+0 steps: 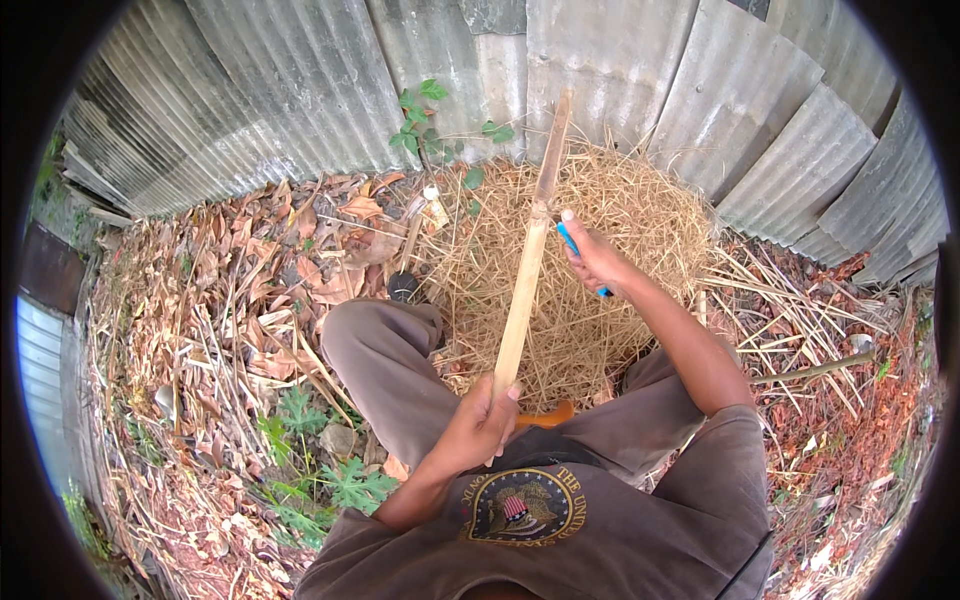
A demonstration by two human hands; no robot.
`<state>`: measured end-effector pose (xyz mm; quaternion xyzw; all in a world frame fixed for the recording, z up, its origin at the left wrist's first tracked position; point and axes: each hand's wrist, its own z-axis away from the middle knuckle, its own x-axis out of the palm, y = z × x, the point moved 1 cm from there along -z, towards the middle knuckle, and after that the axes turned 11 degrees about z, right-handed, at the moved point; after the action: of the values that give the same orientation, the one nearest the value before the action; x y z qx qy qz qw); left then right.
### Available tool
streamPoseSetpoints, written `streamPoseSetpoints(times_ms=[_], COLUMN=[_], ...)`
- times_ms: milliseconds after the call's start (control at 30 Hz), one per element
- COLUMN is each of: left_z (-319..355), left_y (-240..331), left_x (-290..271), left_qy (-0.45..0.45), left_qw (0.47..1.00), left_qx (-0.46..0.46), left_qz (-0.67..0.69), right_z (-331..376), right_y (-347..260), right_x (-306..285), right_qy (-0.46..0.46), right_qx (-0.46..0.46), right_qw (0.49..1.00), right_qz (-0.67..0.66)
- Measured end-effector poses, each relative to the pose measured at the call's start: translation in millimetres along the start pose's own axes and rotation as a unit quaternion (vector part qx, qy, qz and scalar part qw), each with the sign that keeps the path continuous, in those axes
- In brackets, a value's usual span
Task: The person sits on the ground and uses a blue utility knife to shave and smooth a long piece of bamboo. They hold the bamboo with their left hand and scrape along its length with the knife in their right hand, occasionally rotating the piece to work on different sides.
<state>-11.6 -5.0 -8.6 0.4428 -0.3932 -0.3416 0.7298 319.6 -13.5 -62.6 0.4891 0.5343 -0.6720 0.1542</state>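
Observation:
My left hand (482,422) is closed around the lower end of a long split bamboo strip (523,300), near my lap. The strip slants up and away, pale on its near part and browner past a joint, with its far end in front of the metal sheets. My right hand (592,257) is closed on a slim blue tool (567,238), just right of the strip by the joint. Only the ends of this tool show past my fingers, so its kind is unclear. An orange object (545,415) lies between my legs, partly hidden.
Corrugated metal sheets (290,90) form a wall ahead. A heap of dry straw-like shavings (630,210) lies before me. Brown dry leaves (250,250) cover the left ground, with green plants (355,487) near my left side. Thin sticks (790,320) lie to the right.

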Motion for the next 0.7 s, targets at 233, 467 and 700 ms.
streamPoseSetpoints(times_ms=[233,467,700], left_z=[-3,11,58], left_y=[0,-2,-9], left_x=[9,2,-44], left_qy=[0.024,0.001,-0.069], left_qw=[1.0,0.997,0.981], left_qx=[-0.008,-0.03,-0.064], left_qz=[-0.004,-0.069,-0.167], right_z=[22,-1,1], right_y=[-21,10,169], right_x=[-11,-40,-132], right_qy=[0.102,0.204,0.202], right_qx=[-0.054,-0.234,0.339], right_qw=[0.992,0.869,0.878], right_qz=[0.051,0.385,0.27])
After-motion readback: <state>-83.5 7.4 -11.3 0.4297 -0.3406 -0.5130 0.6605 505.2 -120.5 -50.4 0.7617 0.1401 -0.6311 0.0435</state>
